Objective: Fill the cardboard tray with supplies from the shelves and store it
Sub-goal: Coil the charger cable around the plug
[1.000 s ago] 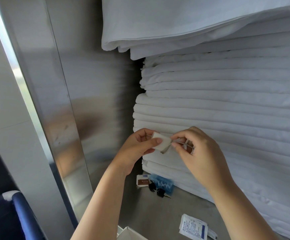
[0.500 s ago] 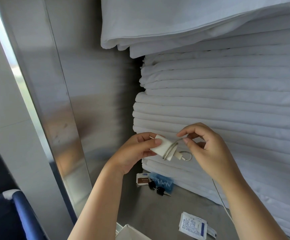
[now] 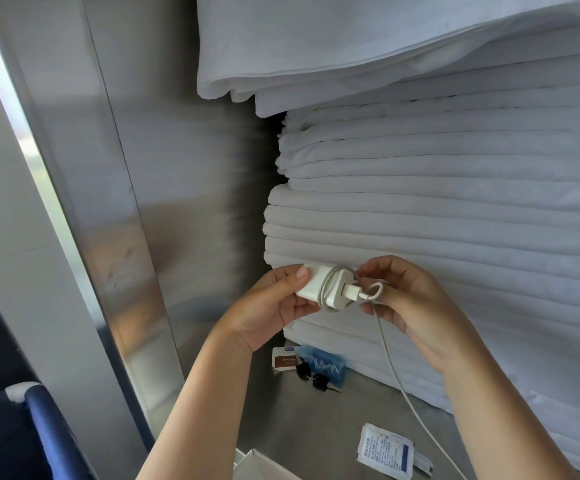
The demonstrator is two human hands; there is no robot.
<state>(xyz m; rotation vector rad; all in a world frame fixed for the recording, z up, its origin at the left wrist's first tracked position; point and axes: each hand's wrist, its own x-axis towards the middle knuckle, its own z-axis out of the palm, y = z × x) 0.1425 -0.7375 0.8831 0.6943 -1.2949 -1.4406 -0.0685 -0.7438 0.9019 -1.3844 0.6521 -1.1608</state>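
Shiny metal shelf [image 3: 316, 427] holds a big pile of folded white sheets [image 3: 455, 202]. Up in front of the pile, the left hand [image 3: 268, 306] grips a small white charger [image 3: 311, 284]. The right hand [image 3: 416, 306] has its fingers [image 3: 373, 268] pinching the thin cable [image 3: 327, 289], which is wound round the charger and hangs down.

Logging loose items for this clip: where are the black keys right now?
In the head view, the black keys lie on the steel shelf, lower centre, against the blue packet, below the left hand.

place: linen store | cues: stacked white sheets [image 3: 455, 209]; steel shelf [image 3: 316, 427]
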